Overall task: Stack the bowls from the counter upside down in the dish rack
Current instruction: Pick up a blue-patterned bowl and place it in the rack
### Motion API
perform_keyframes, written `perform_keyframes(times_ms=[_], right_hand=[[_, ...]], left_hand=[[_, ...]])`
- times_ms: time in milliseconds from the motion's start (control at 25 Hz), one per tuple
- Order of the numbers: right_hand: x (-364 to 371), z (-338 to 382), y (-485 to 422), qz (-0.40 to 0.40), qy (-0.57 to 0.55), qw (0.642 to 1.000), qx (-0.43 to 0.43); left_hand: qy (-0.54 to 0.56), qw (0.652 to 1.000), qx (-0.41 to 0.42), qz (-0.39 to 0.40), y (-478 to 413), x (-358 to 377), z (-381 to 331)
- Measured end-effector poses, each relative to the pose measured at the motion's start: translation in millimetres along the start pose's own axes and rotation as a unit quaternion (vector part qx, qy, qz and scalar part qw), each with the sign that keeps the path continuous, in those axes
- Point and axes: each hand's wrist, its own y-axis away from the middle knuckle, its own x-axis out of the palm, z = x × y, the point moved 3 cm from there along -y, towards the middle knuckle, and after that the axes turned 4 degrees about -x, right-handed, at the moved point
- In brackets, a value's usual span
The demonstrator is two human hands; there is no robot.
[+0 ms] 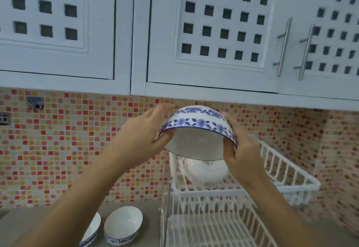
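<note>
Both hands, left (pixel 153 130) and right (pixel 240 147), clasp an inverted bowl (pixel 198 128) above the white bowl (pixel 204 171) in the rack (pixel 275 171), apparently to nest it.

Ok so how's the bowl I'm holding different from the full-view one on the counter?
The held bowl is tipped mouth-down; the counter bowl sits mouth-up. The held bowl is gripped by the left hand and right hand above the dish rack; the counter bowl is untouched. Both are white with blue floral bands.
</note>
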Motion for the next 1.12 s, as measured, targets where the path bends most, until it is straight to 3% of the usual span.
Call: perform_keyframes(times_ms=[200,360,480,640,760,880,1120], right_hand=[[-69.8,-70.8,-6.1,0.011,0.119,0.987,-0.111],[-95.3,-125.3,-4.3,0.054,0.17,0.971,-0.16],[-104.9,-171.3,1.1,0.078,0.178,0.962,-0.19],[-102.5,-221.1,-1.4,0.119,0.166,0.956,-0.212],[-92.5,-246.2,-8.8,0.244,0.095,0.953,-0.15],[-83.5,-263.0,-3.6,0.417,0.063,0.904,-0.078],[-58.8,-278.9,-0.3,0.502,0.149,0.85,-0.067]], left_hand=[[-0.08,0.993,0.085,0.02,-55.9,56.8,-84.7],[0.016,0.981,0.113,0.158,-83.8,97.3,-127.3],[0.065,0.956,0.095,0.27,-98.3,127.5,-143.5],[0.069,0.955,0.048,0.285,-109.1,163.9,-152.6],[0.028,0.96,0.023,0.278,-112.7,183.1,-153.6],[-0.02,0.957,0.022,0.289,-115.0,208.9,-156.0],[-0.063,0.945,-0.016,0.322,-112.8,257.2,-157.6]])
